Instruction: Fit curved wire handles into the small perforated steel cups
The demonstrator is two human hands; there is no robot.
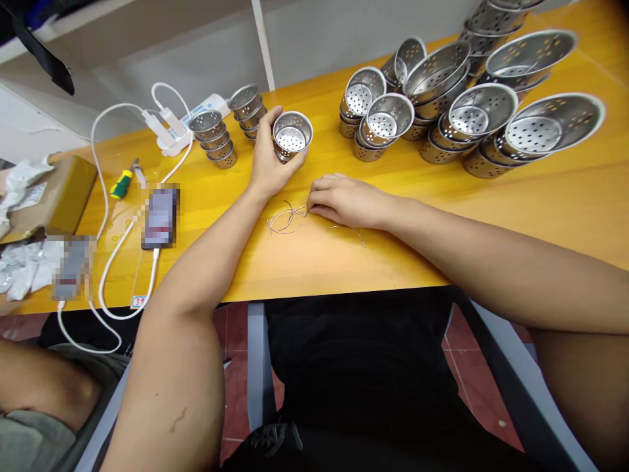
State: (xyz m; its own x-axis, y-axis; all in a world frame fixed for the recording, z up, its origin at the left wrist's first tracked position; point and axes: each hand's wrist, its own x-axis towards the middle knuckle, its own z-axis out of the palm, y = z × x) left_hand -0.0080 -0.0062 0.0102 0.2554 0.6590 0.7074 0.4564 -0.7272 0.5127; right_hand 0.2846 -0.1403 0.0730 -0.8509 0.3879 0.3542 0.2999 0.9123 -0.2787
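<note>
My left hand (pixel 272 161) is wrapped round a perforated metal cup (pixel 293 134), thumb on the near side and fingers behind, its mouth facing up. Close to the table's front edge, my right hand (pixel 339 200) has its fingertips pinched together at a small tangle of thin curved wires (pixel 285 219). One of the wires seems to be between those fingertips. A separate curved wire (pixel 351 231) lies just below the right hand on the yellow table (pixel 314 265).
Stacks of perforated cups (pixel 383 121) stand at the right, with smaller stacks (pixel 215 139) left of my left hand. Behind these is a white power strip (pixel 189 124) with cables. Two phones, a green-yellow screwdriver (pixel 122 184) and a cardboard box (pixel 59 200) lie at left. Another person's leg (pixel 44 380) shows lower left.
</note>
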